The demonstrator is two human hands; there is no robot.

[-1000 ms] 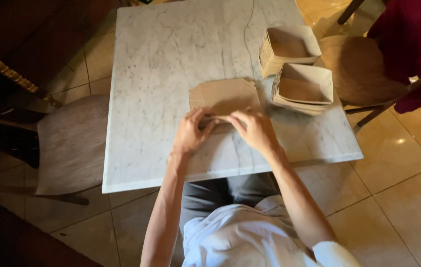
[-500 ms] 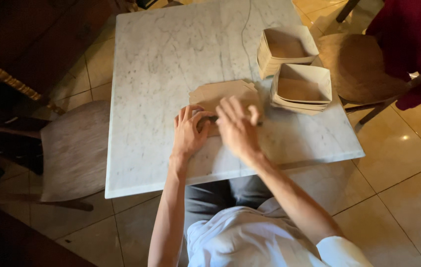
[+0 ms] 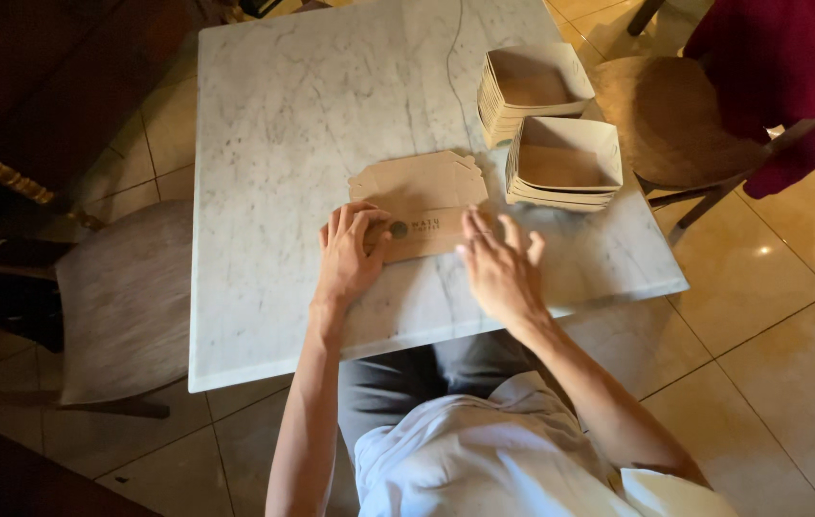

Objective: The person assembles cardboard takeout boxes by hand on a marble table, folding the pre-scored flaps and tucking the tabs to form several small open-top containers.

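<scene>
L hand flat, fingers together, pressing left end of flat brown cardboard blank. R hand open, fingers spread, gripping nothing, fingertips at blank's right lower edge. Blank lying mid-table on white marble table, near front edge. Two stacks of folded cardboard trays just beside, at right edge. Bare marble to left & far side. Chair left, wooden chair right.

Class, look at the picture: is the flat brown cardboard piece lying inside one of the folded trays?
No, the flat cardboard piece lies on the marble table, beside the stacked trays.
</scene>
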